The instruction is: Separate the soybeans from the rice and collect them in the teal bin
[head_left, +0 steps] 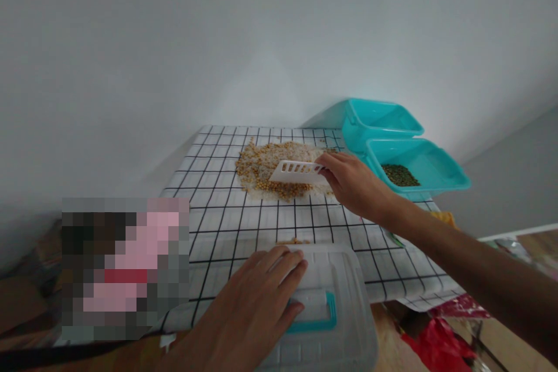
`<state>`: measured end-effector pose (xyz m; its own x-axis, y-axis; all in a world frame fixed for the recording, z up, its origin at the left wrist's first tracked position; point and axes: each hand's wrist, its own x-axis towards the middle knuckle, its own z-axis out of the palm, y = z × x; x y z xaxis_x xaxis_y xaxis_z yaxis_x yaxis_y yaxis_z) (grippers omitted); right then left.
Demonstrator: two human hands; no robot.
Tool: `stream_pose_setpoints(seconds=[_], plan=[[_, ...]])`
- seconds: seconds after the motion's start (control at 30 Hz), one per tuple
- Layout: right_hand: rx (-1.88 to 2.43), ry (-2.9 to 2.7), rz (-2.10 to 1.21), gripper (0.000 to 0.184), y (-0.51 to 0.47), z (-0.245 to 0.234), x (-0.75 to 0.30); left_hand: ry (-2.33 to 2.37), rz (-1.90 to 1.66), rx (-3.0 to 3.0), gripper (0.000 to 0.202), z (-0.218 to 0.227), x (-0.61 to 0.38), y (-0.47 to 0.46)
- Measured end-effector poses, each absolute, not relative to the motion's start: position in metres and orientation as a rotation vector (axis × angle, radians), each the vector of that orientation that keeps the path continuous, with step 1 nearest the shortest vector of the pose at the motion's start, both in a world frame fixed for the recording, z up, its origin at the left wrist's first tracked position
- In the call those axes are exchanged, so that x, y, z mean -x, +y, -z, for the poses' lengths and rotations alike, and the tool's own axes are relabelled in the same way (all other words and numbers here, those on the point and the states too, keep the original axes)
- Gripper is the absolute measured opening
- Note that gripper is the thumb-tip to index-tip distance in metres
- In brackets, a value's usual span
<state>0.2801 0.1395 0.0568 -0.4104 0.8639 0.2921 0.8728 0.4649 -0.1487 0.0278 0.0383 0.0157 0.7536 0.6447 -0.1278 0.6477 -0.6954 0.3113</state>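
Observation:
My right hand (355,186) is closed around the end of a white slotted scraper (292,172). The scraper's edge sits in a spread pile of yellow beans mixed with pale grains (261,160) on the checked tablecloth (213,218). My left hand (257,296) lies with fingers stretched over a clear plastic lid (349,279) that has a teal handle (331,311). The lid is at the table's near edge; what lies under it is hidden. A few yellow beans (294,241) show just beyond its far edge.
Two teal bins stand at the right: a back bin (383,128) and a front bin (436,165) with dark green beans (400,175) inside. A wall (261,58) rises behind the table. A red bag (440,343) lies below at right. A blurred-out patch (126,267) covers the left.

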Motion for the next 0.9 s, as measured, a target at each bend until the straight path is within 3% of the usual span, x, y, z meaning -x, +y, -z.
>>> stream_pose_setpoints(seconds=[0.9], plan=[[1.451, -2.458, 0.116, 0.028, 0.11, -0.056, -0.27, 0.965, 0.012, -2.637, 0.043, -0.021, -0.03, 0.039]])
